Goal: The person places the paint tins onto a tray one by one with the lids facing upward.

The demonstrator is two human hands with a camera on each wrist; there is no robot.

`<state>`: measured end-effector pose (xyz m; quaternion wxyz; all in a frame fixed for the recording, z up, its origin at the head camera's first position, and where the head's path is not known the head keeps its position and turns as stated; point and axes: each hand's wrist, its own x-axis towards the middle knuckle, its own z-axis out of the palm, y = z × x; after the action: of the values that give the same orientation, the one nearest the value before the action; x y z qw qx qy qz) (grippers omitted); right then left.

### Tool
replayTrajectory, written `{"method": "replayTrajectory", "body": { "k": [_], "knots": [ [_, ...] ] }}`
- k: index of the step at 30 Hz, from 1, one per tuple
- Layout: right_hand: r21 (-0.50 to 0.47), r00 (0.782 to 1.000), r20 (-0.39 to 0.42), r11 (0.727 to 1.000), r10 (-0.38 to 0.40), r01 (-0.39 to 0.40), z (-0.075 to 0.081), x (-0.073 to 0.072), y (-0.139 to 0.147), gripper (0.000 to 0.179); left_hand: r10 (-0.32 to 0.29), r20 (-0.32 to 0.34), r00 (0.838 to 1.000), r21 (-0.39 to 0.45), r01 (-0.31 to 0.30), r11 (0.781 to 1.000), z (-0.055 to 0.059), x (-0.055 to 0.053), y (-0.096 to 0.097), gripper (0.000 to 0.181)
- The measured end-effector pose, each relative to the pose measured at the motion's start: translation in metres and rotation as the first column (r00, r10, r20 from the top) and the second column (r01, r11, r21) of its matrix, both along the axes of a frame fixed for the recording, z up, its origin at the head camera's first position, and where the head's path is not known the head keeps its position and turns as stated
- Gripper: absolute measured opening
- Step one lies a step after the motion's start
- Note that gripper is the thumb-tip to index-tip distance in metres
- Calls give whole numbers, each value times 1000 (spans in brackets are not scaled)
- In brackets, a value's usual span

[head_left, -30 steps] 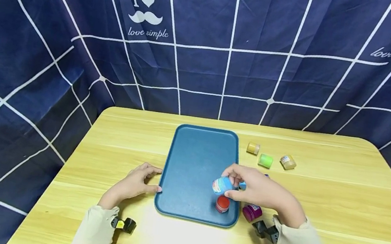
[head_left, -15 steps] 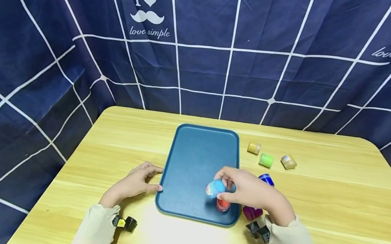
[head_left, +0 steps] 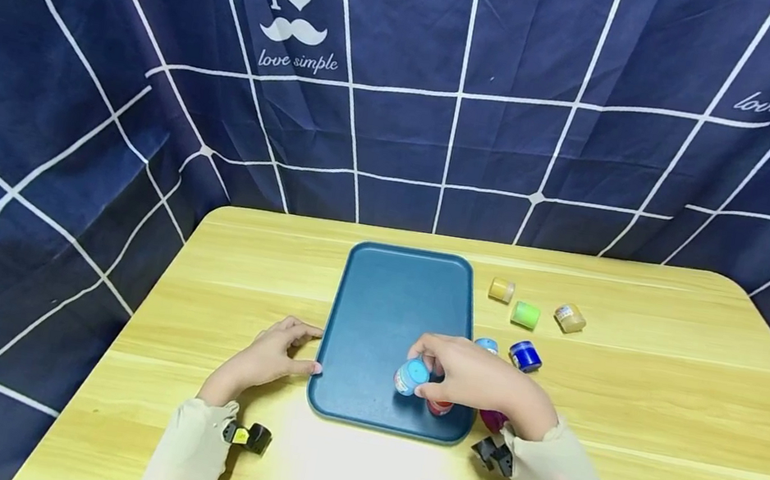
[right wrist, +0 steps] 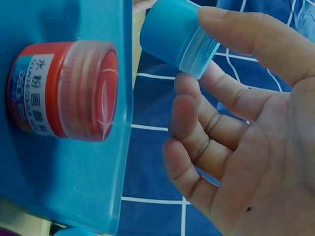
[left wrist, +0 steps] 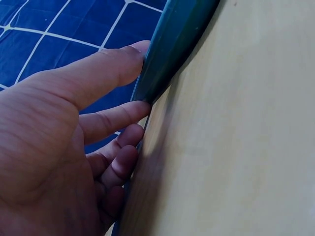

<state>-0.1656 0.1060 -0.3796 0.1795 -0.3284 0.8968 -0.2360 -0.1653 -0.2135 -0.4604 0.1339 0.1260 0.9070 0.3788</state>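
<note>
My right hand [head_left: 484,378] pinches a light blue paint jar [head_left: 412,375] by its lid between thumb and fingers, over the near right part of the dark teal tray [head_left: 395,291]. The jar leans a little; whether its base touches the tray, I cannot tell. Just right of it, a red paint jar [right wrist: 34,93] stands on the tray, partly covered by my right hand in the head view. My left hand [head_left: 264,359] is at the tray's left edge. Its thumb touches the rim and the index fingertip meets the side, with the other fingers loosely bent.
Right of the tray lie yellow [head_left: 501,290], green [head_left: 526,315], tan [head_left: 571,318] and dark blue [head_left: 525,356] jars. Another light blue jar [head_left: 486,344] and a purple jar [head_left: 493,422] are partly hidden by my right arm. A blue checked cloth [head_left: 401,134] hangs behind the table.
My right hand has carried the light blue jar left and slightly nearer over the tray, past the red jar. The dark blue jar has come into view. My left hand stays at the rim.
</note>
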Motion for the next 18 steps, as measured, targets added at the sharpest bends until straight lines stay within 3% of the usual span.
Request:
{"method": "replayTrajectory", "body": {
  "k": [7, 18],
  "knots": [
    [65, 999, -42, 998, 12, -9, -4, -1, -11, 28, 8, 2, 1000, 4, -8, 1000, 0, 0, 0, 56],
    [175, 999, -44, 984, -7, 14, -15, 0, -23, 30, -8, -23, 1000, -6, 8, 1000, 5, 2, 1, 57]
  ]
}}
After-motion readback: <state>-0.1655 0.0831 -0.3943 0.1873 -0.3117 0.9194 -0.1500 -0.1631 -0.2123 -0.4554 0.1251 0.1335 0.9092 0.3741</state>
